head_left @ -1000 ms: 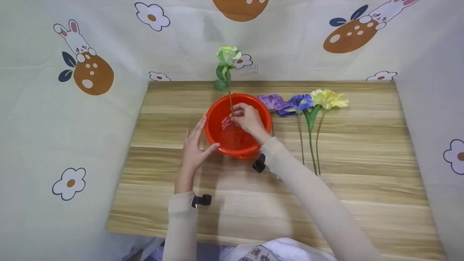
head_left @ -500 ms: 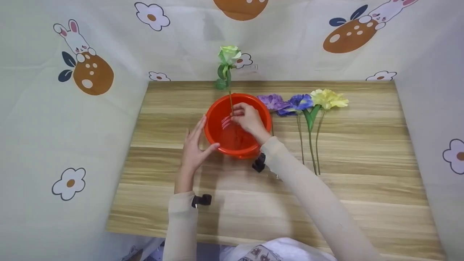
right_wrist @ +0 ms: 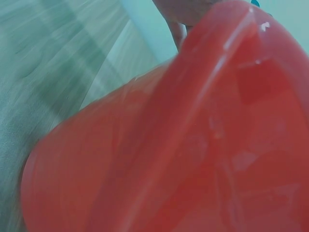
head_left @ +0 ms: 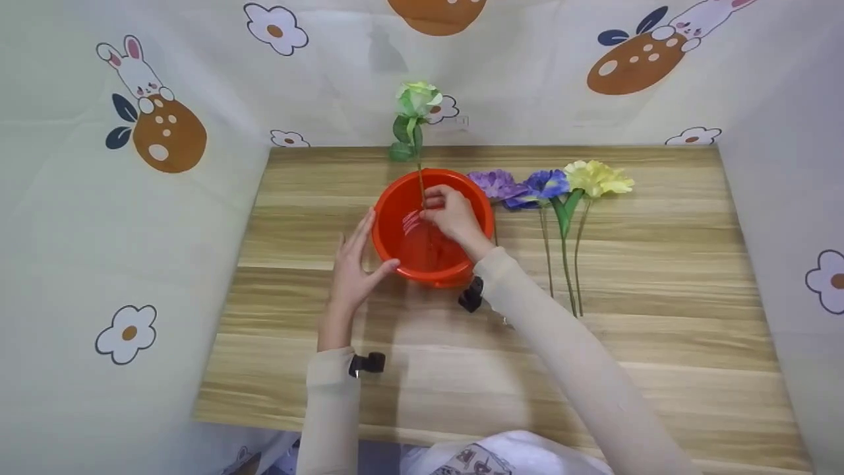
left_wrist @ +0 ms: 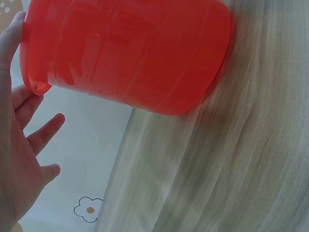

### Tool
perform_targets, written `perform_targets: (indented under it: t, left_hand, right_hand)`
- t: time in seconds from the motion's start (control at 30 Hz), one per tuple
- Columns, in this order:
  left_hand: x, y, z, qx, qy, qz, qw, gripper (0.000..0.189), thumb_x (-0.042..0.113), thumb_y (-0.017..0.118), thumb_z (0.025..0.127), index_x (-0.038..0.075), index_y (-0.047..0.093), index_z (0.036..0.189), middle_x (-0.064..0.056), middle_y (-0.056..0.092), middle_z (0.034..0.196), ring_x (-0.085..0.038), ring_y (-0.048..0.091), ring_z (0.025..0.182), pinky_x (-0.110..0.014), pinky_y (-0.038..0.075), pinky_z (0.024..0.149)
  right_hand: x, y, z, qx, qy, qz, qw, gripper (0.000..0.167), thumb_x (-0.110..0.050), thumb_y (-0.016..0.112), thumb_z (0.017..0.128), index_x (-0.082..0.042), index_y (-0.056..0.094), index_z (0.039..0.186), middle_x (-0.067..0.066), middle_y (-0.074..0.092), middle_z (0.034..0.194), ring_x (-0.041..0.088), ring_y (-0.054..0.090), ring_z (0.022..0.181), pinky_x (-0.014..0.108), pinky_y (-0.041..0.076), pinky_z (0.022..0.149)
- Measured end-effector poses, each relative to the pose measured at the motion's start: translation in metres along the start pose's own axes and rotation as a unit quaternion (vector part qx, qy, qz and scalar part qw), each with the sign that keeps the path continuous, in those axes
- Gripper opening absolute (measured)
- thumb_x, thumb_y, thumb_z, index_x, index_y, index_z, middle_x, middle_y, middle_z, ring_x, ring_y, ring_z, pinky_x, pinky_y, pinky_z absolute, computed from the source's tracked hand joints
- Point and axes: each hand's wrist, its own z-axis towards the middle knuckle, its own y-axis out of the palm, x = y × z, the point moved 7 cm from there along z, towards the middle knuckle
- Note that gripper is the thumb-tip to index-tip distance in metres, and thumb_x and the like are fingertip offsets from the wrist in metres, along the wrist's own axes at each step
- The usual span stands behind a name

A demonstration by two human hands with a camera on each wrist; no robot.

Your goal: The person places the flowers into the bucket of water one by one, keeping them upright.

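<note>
A red plastic bucket (head_left: 432,276) stands upright on the wooden table. My left hand (head_left: 353,277) rests against its left side, fingers straight and spread, fingertips and thumb tip at the rim. In the left wrist view, that hand (left_wrist: 24,159) touches the rim beside the bucket's smooth outer wall (left_wrist: 135,53). My right hand (head_left: 453,216) reaches over the bucket's opening and pinches the stem of a pale green artificial rose (head_left: 418,100). The rose stands nearly upright, its lower stem inside the bucket. In the right wrist view the bucket wall (right_wrist: 91,159) hides the pinching fingers.
Right of the bucket lie artificial flowers on the table: a purple one (head_left: 496,185), a blue one (head_left: 546,186) and a yellow one (head_left: 597,179), stems towards me. A patterned cloth wall (head_left: 343,79) borders the table at the back and sides.
</note>
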Motion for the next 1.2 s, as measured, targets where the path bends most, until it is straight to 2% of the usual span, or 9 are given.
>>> perform_targets:
  t: [0.43,0.53,0.7,0.9,1.07,1.2]
  left_hand:
    - [-0.001,0.000,0.001,-0.001,-0.003,-0.001,1.0000,0.088,0.029,0.077,0.084,0.029,0.029,0.158,0.006,0.032,0.164,-0.020,0.033,0.151,-0.061,0.007,0.125]
    - [-0.002,0.001,0.001,-0.002,-0.001,-0.001,1.0000,0.087,0.035,0.077,0.085,0.029,0.029,0.158,0.004,0.031,0.164,-0.020,0.033,0.151,-0.061,0.006,0.125]
    - [-0.003,0.000,0.000,-0.005,-0.001,-0.001,1.0000,0.088,0.054,0.071,0.085,0.030,0.028,0.158,0.004,0.031,0.164,-0.020,0.032,0.151,-0.059,0.005,0.126]
    - [-0.003,0.000,-0.001,-0.007,-0.007,-0.003,0.9999,0.088,0.053,0.071,0.085,0.033,0.027,0.158,0.004,0.031,0.164,-0.019,0.031,0.151,-0.057,0.005,0.127]
    - [-0.003,0.000,-0.001,-0.004,-0.005,-0.008,0.9999,0.088,0.052,0.073,0.084,0.032,0.028,0.158,-0.001,0.032,0.164,-0.021,0.032,0.151,-0.058,0.005,0.126]
    - [-0.004,-0.001,-0.001,-0.003,-0.005,-0.008,1.0000,0.089,0.054,0.073,0.084,0.031,0.029,0.158,0.002,0.031,0.164,-0.022,0.033,0.151,-0.058,0.005,0.127]
  right_hand:
    - [-0.001,-0.006,-0.004,0.031,-0.010,0.055,0.9980,0.040,-0.004,0.067,0.093,-0.004,0.056,0.131,0.016,0.064,0.126,0.029,0.067,0.111,0.036,0.057,0.097]
    - [-0.002,-0.009,-0.006,0.039,-0.017,0.062,0.9971,0.039,-0.005,0.068,0.092,-0.003,0.057,0.130,0.016,0.065,0.124,0.029,0.067,0.110,0.036,0.058,0.096]
    - [-0.007,-0.014,-0.009,0.050,-0.036,0.074,0.9953,0.039,-0.005,0.070,0.091,-0.001,0.059,0.128,0.018,0.067,0.122,0.030,0.067,0.108,0.037,0.058,0.095]
    - [-0.015,-0.023,-0.015,0.061,-0.071,0.087,0.9918,0.038,-0.004,0.071,0.090,0.001,0.061,0.126,0.020,0.068,0.121,0.032,0.068,0.106,0.035,0.058,0.094]
    - [-0.020,-0.030,-0.022,0.055,-0.075,0.107,0.9899,0.040,-0.005,0.069,0.091,0.002,0.059,0.129,0.021,0.067,0.123,0.027,0.067,0.103,0.033,0.058,0.094]
    - [-0.024,-0.039,-0.028,0.046,-0.076,0.131,0.9874,0.041,-0.005,0.068,0.093,0.003,0.057,0.131,0.022,0.065,0.126,0.022,0.066,0.101,0.031,0.059,0.093]
